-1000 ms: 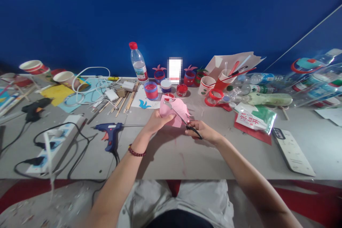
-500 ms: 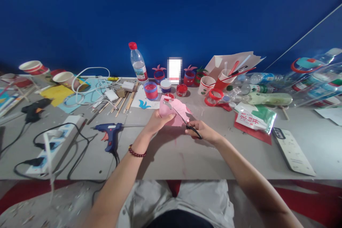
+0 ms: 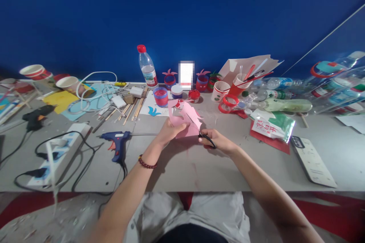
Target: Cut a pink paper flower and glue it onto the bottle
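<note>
A sheet of pink paper (image 3: 186,131), cut into jagged points along its right side, is pinched in my left hand (image 3: 171,131), thumb on top. My right hand (image 3: 215,140) is closed round the black handles of a pair of scissors (image 3: 205,139). Their blades lie against the paper, pointing up and left. Behind the sheet, a red-and-white shape shows through its cut gap. Just beyond stand a blue-and-red painted cup (image 3: 161,97) and an open pot of red paint (image 3: 194,96). A blue paper cutout (image 3: 154,111) rests on white paper to the left.
A blue glue gun (image 3: 116,142) and a power strip (image 3: 61,152) with cords lie on the left. A red-capped bottle (image 3: 148,70) stands at the back. Plastic bottles (image 3: 288,105), paper cups (image 3: 220,90) and a phone (image 3: 313,163) occupy the right.
The pink paper has shifted and turned in my left hand, with its upper strip now standing apart from the pointed part. The scissor blades appear closer together; my right hand has barely moved.
</note>
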Available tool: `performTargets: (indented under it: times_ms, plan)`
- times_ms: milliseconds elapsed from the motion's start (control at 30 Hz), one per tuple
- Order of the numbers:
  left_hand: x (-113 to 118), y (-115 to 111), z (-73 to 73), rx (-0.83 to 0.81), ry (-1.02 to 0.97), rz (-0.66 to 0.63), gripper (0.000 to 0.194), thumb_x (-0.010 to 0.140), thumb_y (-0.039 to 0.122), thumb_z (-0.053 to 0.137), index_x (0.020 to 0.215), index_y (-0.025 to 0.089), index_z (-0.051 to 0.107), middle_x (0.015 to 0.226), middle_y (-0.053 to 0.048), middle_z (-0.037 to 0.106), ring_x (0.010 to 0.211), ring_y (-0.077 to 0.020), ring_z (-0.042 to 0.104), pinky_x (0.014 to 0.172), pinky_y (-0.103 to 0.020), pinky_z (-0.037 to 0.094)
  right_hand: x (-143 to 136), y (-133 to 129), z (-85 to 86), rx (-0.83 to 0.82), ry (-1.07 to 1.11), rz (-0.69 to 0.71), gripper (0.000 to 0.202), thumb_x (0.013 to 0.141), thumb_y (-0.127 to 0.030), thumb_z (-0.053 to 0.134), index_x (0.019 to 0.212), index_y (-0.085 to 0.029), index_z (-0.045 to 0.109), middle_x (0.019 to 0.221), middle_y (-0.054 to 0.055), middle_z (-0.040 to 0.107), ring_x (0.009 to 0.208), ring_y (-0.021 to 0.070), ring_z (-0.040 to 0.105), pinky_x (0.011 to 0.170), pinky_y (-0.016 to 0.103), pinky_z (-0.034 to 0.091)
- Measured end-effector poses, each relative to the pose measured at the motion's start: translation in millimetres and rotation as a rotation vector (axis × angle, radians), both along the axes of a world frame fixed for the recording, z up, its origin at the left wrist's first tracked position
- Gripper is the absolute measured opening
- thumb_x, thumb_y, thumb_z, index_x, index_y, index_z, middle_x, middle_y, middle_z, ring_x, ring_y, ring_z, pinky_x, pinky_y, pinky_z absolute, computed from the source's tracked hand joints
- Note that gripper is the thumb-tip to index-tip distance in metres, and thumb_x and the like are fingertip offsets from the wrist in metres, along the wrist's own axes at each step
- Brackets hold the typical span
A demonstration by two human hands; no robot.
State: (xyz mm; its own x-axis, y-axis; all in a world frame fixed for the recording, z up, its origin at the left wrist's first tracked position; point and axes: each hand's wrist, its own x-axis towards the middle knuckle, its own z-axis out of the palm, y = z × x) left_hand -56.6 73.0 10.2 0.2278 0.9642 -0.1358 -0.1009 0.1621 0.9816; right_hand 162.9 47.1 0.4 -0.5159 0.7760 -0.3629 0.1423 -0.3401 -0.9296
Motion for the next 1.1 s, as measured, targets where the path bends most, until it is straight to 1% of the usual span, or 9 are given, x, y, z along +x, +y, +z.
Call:
performTargets:
  times_ms: [200,433,533,600,667,733,800,967,1100]
  plan:
    - [4,-2,4.5,0.017,-0.004,0.003,0.031,0.067,0.039,0.081,0.086,0.015,0.074,0.089,-0.008,0.073,0.083,-0.0207,0.067,0.074,-0.03,0.052,0,0,1.6,0.012,-0.006,0.018,0.05,0.071,-0.061,0.074,0.077,-0.018,0.049,0.059,-0.007,0.038,0.049,0.0048,0.034,0.043,0.019,0.021]
    - [7,-3,8.3,0.069,0.106,0.039,0.033,0.066,0.045,0.081,0.068,0.015,0.069,0.068,-0.003,0.065,0.066,-0.016,0.06,0.06,-0.027,0.047,-1,1,4.3,0.035,-0.02,-0.001,0.054,0.067,-0.064,0.075,0.071,-0.019,0.044,0.052,-0.008,0.039,0.046,0.0049,0.031,0.043,0.02,0.021]
    - [11,-2,6.3,0.077,0.069,0.049,0.033,0.065,0.045,0.082,0.068,0.015,0.068,0.066,-0.002,0.064,0.062,-0.0142,0.058,0.057,-0.026,0.044,-1,1,4.4,0.052,-0.026,0.003,0.054,0.068,-0.064,0.075,0.071,-0.019,0.045,0.051,-0.007,0.043,0.046,0.0051,0.031,0.043,0.021,0.022]
    - [13,-1,3.6,0.062,0.028,0.113,0.033,0.063,0.044,0.083,0.073,0.015,0.069,0.07,-0.003,0.067,0.064,-0.0146,0.06,0.059,-0.026,0.046,-1,1,4.4,0.05,-0.027,0.018,0.053,0.069,-0.064,0.074,0.07,-0.019,0.045,0.051,-0.007,0.043,0.046,0.0052,0.031,0.044,0.021,0.023]
    - [14,0,0.9,0.053,-0.032,0.227,0.035,0.062,0.044,0.083,0.077,0.016,0.07,0.074,-0.003,0.068,0.067,-0.0148,0.061,0.062,-0.026,0.048,-1,1,4.1,0.032,-0.035,0.03,0.053,0.069,-0.064,0.074,0.068,-0.019,0.045,0.05,-0.007,0.042,0.046,0.0051,0.03,0.043,0.021,0.022]
    - [15,2,-1.4,0.05,-0.107,0.329,0.036,0.058,0.042,0.085,0.077,0.016,0.069,0.072,-0.001,0.068,0.066,-0.0138,0.061,0.062,-0.025,0.048,-2,0,3.3,0.01,-0.044,0.023,0.054,0.069,-0.064,0.074,0.067,-0.019,0.046,0.05,-0.007,0.041,0.045,0.0047,0.029,0.042,0.021,0.02]
    - [16,5,-3.2,0.043,-0.17,0.374,0.036,0.054,0.039,0.087,0.073,0.016,0.067,0.067,0.0,0.066,0.062,-0.0123,0.059,0.06,-0.024,0.047,-2,0,2.0,-0.004,-0.048,0.006,0.054,0.067,-0.064,0.076,0.068,-0.019,0.046,0.05,-0.007,0.041,0.044,0.0044,0.028,0.041,0.02,0.019]
    - [15,8,-7.0,0.018,-0.186,0.349,0.033,0.053,0.033,0.088,0.069,0.015,0.065,0.068,0.0,0.065,0.065,-0.0118,0.059,0.063,-0.024,0.048,-3,0,1.2,0.004,0.023,-0.049,0.052,0.067,-0.061,0.077,0.077,-0.017,0.052,0.056,-0.007,0.042,0.046,0.0051,0.034,0.041,0.02,0.021]
    - [15,7,-8.6,0.018,-0.181,0.299,0.033,0.055,0.031,0.087,0.078,0.015,0.069,0.079,-0.003,0.069,0.078,-0.0165,0.064,0.071,-0.027,0.052,-2,2,2.5,0.066,0.04,-0.004,0.05,0.073,-0.061,0.073,0.083,-0.015,0.056,0.055,-0.006,0.043,0.048,0.0055,0.034,0.044,0.02,0.022]
